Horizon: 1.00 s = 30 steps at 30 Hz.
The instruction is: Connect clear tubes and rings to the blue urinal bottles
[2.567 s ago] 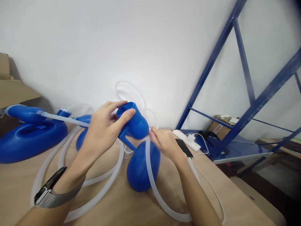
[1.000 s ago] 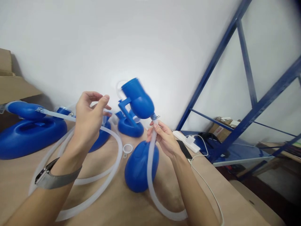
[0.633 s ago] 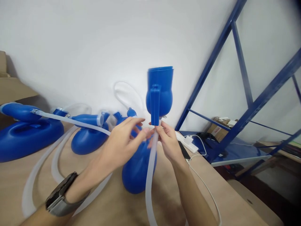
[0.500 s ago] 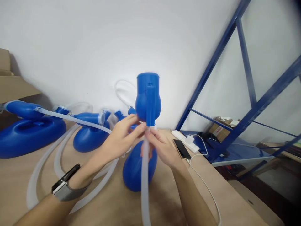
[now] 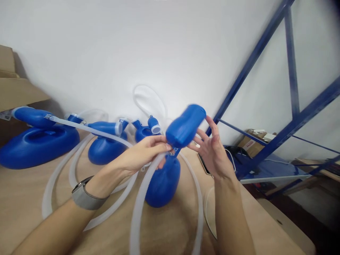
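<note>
A blue plastic cup-shaped fitting (image 5: 186,126) is in the air, tilted to the right, joined at its lower end to a translucent white hose (image 5: 139,198). My left hand (image 5: 143,154) pinches the hose end and clamp right under the fitting. My right hand (image 5: 212,148) is beside the fitting with fingers spread, fingertips touching its side. A blue bottle-like vessel (image 5: 163,182) lies on the wooden table (image 5: 170,230) just below both hands. I wear a watch (image 5: 85,196) on the left wrist.
More blue vessels (image 5: 37,141) (image 5: 106,147) with hoses lie at the left and back of the table. A cardboard box (image 5: 16,92) stands far left. A blue metal rack (image 5: 265,106) rises on the right, with a box and cables on its shelf.
The blue fitting has tipped from upright to leaning right. My right hand has let go of the hose end and opened beside the fitting; my left hand now holds the joint.
</note>
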### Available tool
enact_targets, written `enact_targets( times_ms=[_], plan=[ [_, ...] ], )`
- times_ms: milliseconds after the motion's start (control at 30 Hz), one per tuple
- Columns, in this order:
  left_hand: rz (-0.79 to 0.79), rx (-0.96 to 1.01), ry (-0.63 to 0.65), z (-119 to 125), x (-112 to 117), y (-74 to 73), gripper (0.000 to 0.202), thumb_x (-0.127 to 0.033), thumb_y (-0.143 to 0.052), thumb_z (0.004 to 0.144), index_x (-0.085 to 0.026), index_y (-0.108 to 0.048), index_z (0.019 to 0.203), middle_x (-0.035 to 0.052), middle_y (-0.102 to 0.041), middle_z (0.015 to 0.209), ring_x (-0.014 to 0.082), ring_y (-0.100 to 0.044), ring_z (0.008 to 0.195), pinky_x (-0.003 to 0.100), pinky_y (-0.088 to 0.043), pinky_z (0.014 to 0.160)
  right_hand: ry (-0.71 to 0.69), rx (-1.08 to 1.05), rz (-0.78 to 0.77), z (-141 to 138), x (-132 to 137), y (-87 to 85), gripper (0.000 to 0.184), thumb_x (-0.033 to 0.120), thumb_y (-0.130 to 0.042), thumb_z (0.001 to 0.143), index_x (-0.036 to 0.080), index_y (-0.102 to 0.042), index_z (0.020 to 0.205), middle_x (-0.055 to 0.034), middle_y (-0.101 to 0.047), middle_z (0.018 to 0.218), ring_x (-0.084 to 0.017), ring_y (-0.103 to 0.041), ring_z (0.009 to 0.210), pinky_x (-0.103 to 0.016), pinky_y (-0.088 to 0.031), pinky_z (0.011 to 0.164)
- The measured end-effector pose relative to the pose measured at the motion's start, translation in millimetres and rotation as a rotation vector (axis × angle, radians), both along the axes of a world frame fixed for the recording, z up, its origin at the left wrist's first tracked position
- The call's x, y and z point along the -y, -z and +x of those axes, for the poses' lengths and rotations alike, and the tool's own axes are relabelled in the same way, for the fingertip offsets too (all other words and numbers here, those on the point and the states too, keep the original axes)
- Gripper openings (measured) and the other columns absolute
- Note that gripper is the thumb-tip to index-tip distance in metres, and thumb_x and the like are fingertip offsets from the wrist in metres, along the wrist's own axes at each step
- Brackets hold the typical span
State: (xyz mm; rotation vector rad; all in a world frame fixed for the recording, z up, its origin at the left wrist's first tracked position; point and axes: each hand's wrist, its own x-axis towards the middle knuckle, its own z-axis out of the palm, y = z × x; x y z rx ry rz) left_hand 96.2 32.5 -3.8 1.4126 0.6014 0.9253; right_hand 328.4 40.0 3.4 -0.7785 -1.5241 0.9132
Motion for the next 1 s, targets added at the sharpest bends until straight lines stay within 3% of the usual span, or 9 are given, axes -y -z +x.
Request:
enact_targets(
  times_ms=[100,233,333,467,567,667,767,867,1000],
  plan=[
    [0.059,-0.110,0.037,9,6,3.5,0.018,-0.033,-0.073,0.088,-0.017,-0.066,0.091,-0.0037,-0.062,0.062,0.0103,-0.059,0.052,0.022,-0.046,0.053,-0.047,-0.148,-0.043,-13,3,3.4,0.108,0.084,-0.071,0.074,0.045,-0.020,0.161,-0.0093,-0.057,0.152,-0.035,-0.063,0.132,-0.054,-0.057,0.101],
    [0.033,-0.098,0.003,20,8,6.2,0.017,-0.027,-0.073,0.081,-0.017,-0.064,0.091,-0.0013,-0.069,0.078,0.0094,-0.059,0.048,0.022,-0.046,0.046,-0.048,-0.246,-0.098,-19,11,-3.0,0.099,0.093,-0.060,0.074,0.041,-0.035,0.155,-0.0102,-0.062,0.145,-0.039,-0.064,0.128,-0.057,-0.058,0.098],
    [0.159,-0.187,-0.226,19,8,7.8,0.019,-0.024,-0.071,0.078,-0.017,-0.063,0.093,0.0014,-0.072,0.086,0.0098,-0.058,0.048,0.024,-0.047,0.047,0.034,-0.232,-0.068,-11,15,-9.3,0.090,0.088,-0.061,0.078,0.041,-0.038,0.152,-0.0086,-0.065,0.141,-0.037,-0.064,0.128,-0.055,-0.061,0.093],
    [0.658,-0.470,-0.684,17,13,13.9,0.014,-0.025,-0.065,0.088,-0.020,-0.065,0.100,0.0025,-0.073,0.087,0.0168,-0.066,0.064,0.028,-0.049,0.060,0.048,-0.192,-0.088,-11,18,-6.5,0.101,0.067,-0.085,0.072,0.043,-0.031,0.154,-0.0079,-0.066,0.139,-0.034,-0.067,0.124,-0.052,-0.062,0.090],
    [0.784,-0.551,-0.716,19,25,14.9,0.010,-0.025,-0.060,0.093,-0.020,-0.066,0.100,0.0024,-0.071,0.082,0.0203,-0.068,0.071,0.030,-0.049,0.065,0.049,-0.213,-0.050,-21,21,-2.5,0.097,0.064,-0.085,0.072,0.040,-0.038,0.152,-0.0082,-0.066,0.138,-0.036,-0.066,0.125,-0.053,-0.062,0.094],
    [0.583,-0.431,-0.529,21,32,6.3,0.020,-0.030,-0.069,0.089,-0.021,-0.068,0.107,-0.0001,-0.070,0.076,0.0175,-0.063,0.063,0.029,-0.048,0.060,0.037,-0.291,-0.032,-26,23,-3.9,0.071,0.062,-0.076,0.080,0.033,-0.054,0.141,-0.0090,-0.065,0.142,-0.039,-0.062,0.131,-0.058,-0.059,0.100],
    [0.189,-0.215,-0.063,17,29,-1.9,0.039,-0.052,-0.070,0.091,-0.019,-0.070,0.109,0.0022,-0.070,0.077,0.0162,-0.062,0.061,0.028,-0.051,0.056,-0.017,-0.366,-0.042,-22,21,-6.7,0.055,0.063,-0.062,0.089,0.029,-0.061,0.132,-0.0090,-0.063,0.147,-0.039,-0.060,0.135,-0.061,-0.057,0.101],
    [-0.135,0.011,0.361,14,15,3.7,0.053,-0.065,-0.055,0.098,-0.015,-0.070,0.103,0.0112,-0.073,0.095,0.0173,-0.068,0.067,0.025,-0.051,0.049,-0.104,-0.326,-0.075,-18,14,-5.0,0.059,0.070,-0.052,0.091,0.030,-0.060,0.134,-0.0086,-0.058,0.152,-0.037,-0.061,0.135,-0.059,-0.059,0.099],
    [-0.196,0.076,0.592,16,1,24.0,0.047,-0.062,-0.067,0.094,-0.015,-0.064,0.095,0.0072,-0.069,0.077,0.0161,-0.067,0.059,0.021,-0.045,0.043,-0.200,-0.289,-0.126,-20,7,1.3,0.063,0.073,-0.045,0.092,0.031,-0.056,0.137,-0.0077,-0.054,0.156,-0.035,-0.063,0.132,-0.056,-0.060,0.096]
  ],
)
